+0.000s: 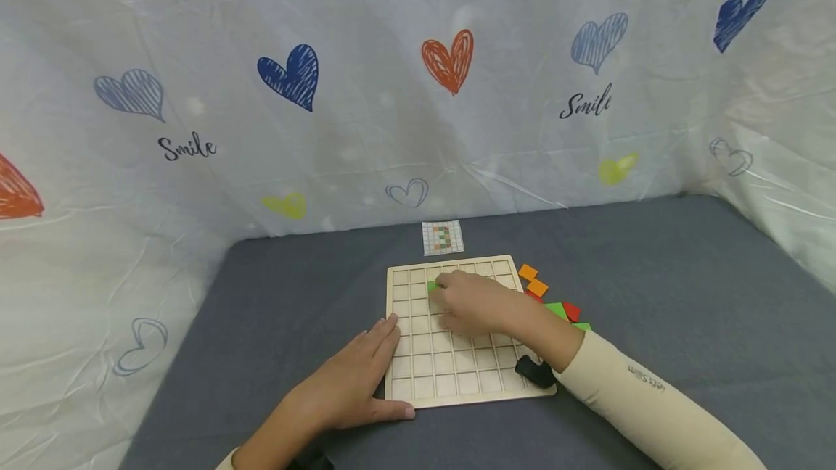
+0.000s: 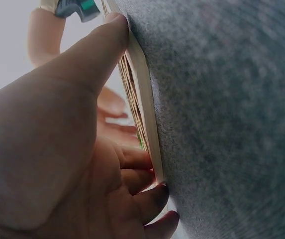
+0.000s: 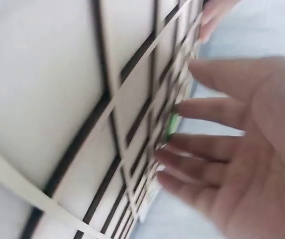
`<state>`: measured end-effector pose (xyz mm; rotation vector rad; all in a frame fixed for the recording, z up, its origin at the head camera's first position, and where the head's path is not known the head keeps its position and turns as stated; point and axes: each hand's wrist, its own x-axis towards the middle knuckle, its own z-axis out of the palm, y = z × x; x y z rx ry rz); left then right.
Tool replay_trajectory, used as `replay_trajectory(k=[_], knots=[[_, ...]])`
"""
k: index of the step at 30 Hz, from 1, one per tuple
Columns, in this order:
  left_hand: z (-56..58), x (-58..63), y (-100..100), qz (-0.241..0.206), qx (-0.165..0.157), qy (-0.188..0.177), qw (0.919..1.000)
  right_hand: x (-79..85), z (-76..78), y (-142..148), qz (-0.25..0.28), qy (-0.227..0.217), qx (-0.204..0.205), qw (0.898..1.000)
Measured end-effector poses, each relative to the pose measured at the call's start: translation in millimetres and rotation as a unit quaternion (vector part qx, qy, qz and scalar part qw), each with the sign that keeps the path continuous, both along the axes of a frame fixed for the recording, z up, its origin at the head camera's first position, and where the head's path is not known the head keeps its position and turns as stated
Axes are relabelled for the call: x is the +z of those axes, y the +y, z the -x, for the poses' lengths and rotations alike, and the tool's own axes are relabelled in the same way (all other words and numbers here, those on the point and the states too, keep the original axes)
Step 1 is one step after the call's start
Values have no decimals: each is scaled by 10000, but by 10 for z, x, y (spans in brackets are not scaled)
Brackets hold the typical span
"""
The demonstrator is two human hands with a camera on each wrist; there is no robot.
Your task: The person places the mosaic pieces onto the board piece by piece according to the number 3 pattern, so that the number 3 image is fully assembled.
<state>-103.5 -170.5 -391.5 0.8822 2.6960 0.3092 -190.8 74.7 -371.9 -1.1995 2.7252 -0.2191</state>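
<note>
A pale wooden grid board [image 1: 444, 385] with square recesses lies on the table. My left hand [image 1: 355, 376] rests at its left side and front corner, fingers stretched out, thumb along the near edge. Over the upper left part of the grid is my right hand [image 1: 473, 302]. In the right wrist view its fingers [image 3: 202, 145] are fairly straight and spread, with the tips at the board. A green square tile [image 1: 432, 286] sits in a cell near the upper left, right at those fingertips; the hand partly covers it in the head view.
To the board's right lie orange tiles [image 1: 528, 272], red tiles [image 1: 571, 311] and green tiles [image 1: 556, 309], partly behind the right forearm. A small printed pattern card [image 1: 443, 238] lies beyond the board. A white curtain with hearts [image 1: 366, 129] hangs behind the grey tabletop [image 1: 686, 289].
</note>
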Motion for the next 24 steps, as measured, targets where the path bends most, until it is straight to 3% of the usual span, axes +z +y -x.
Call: replay_trajectory(k=[5,11,24], knots=[[-5,8,-6,-2,44,9,10000,11,-266,114,-398,-627,-256,9969],[-4,8,-3,-9,19,17,10000,11,-509,297,-186,-758,-67,9969],[-9,1,3,-102,-25,19,9999,4,-732,627,139,-941,-62,9954]])
